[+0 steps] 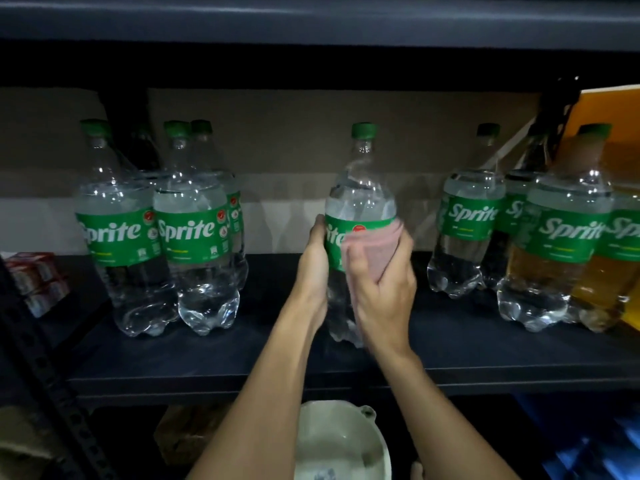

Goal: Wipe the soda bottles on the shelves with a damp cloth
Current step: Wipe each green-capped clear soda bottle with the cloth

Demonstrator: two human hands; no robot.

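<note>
A clear Sprite bottle [361, 188] with a green cap and green label stands at the middle of the dark shelf [242, 362]. My left hand [313, 268] grips its left side at the label. My right hand [384, 289] presses a pink cloth [377, 247] against the bottle's right front, covering part of the label. Several more Sprite bottles stand in a group at the left [194, 237] and another group at the right [568, 237].
A white basin [341, 441] with some water sits below the shelf, between my forearms. Small red-and-white packs [36, 282] are stacked at the shelf's left end. An orange box [620, 133] stands at the far right. The upper shelf [311, 19] hangs overhead.
</note>
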